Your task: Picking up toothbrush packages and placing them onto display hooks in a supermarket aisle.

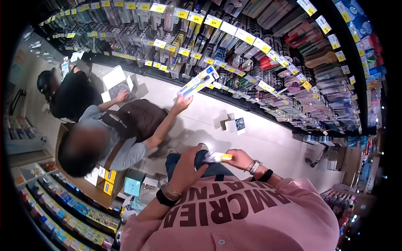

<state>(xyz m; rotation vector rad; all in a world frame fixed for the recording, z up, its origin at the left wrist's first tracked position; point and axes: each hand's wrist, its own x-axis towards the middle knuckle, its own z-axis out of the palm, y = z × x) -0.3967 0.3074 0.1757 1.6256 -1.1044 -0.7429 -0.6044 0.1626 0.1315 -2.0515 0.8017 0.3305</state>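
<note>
My right hand (240,159) grips the end of a small white-and-yellow package (218,157) in front of my waist. What the package contains cannot be made out. Beside its other end is my left hand (187,168), fingers extended and thumb apart, with nothing seen in it. To the left, a co-worker crouches and holds up a packaged toothbrush (198,83) with a blue-and-yellow handle before the rack. The co-worker's other hand reaches into an opened white box (113,78) on the floor.
A long rack (230,67) of hanging packs with price tags curves across the front. A small open box (235,125) sits on the pale floor (263,138). At left stand a large cardboard box (105,196) and stepped product shelves (75,207); another person (70,94) crouches beyond.
</note>
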